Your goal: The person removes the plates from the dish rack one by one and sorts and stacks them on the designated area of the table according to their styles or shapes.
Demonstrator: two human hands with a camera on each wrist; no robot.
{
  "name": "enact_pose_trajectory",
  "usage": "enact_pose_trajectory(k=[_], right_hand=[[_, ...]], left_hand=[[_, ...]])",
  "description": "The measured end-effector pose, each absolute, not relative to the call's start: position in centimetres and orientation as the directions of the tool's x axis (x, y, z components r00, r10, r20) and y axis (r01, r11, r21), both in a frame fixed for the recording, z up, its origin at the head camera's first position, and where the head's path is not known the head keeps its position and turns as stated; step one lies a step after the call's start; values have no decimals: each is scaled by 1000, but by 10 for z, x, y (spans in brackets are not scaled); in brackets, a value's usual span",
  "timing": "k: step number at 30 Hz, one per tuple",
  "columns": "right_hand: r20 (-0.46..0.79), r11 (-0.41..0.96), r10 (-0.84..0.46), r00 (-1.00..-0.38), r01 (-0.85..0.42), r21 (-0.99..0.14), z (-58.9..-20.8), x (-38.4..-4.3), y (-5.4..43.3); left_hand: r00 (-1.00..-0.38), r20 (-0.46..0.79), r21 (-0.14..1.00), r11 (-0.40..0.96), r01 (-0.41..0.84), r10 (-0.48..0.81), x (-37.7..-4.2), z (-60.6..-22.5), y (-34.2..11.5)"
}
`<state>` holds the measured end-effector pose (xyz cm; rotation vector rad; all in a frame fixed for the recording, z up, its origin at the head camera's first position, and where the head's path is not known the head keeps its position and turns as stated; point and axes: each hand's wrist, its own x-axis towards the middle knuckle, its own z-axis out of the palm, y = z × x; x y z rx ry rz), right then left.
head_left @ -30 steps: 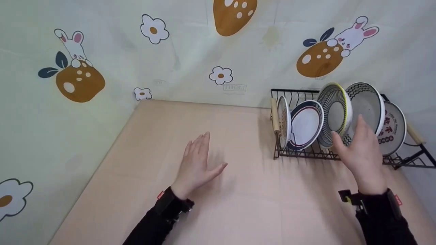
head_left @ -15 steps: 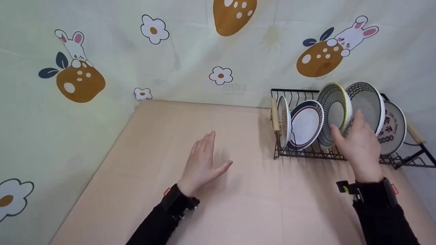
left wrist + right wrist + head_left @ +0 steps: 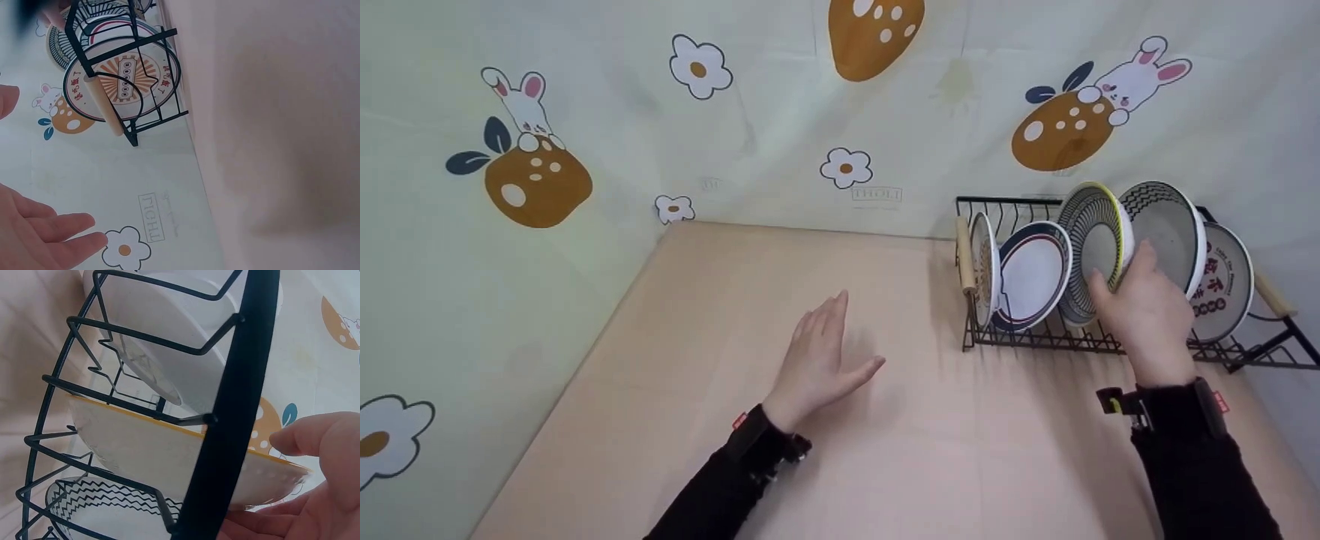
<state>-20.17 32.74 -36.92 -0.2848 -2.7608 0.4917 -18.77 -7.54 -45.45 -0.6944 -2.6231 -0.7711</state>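
Note:
My right hand (image 3: pixel 1149 319) is at the yellow-rimmed bowl (image 3: pixel 1099 255), which stands on edge in a black wire dish rack (image 3: pixel 1027 343). The thumb lies over its patterned inside, and the fingers pass behind its outer wall. In the right wrist view the thumb is right at the yellow rim, with fingers against the white underside of the bowl (image 3: pixel 140 444). My left hand (image 3: pixel 817 367) hovers over the table with its fingers extended and thumb spread, holding nothing. Part of the left hand (image 3: pixel 45 230) also shows in its wrist view.
Left of that bowl, the rack holds a blue-rimmed dish (image 3: pixel 1035 274) and a plate (image 3: pixel 984 270). To its right are a zigzag-patterned bowl (image 3: pixel 1170 232) and a red-lettered dish (image 3: pixel 1222 285). Wooden handles (image 3: pixel 964 255) cap the rack. A printed cloth (image 3: pixel 765 112) hangs behind the table (image 3: pixel 720 300).
My right hand has moved slightly left and forward, bringing thumb and fingers around the yellow-rimmed bowl's edge. The left hand has drifted a little to the right.

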Motion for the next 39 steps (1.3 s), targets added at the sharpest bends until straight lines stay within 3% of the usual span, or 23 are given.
enact_pose_trajectory(k=[19,39], right_hand=[[157,891,302,-940,220,-397,-377,-211,330],[139,842,384,-913,284,-458,-383,-212,326]], left_hand=[[-833,380,411,733,542,403,-189,-456,-59],[-823,354,426,707,565,445,-189,-454,-41]])
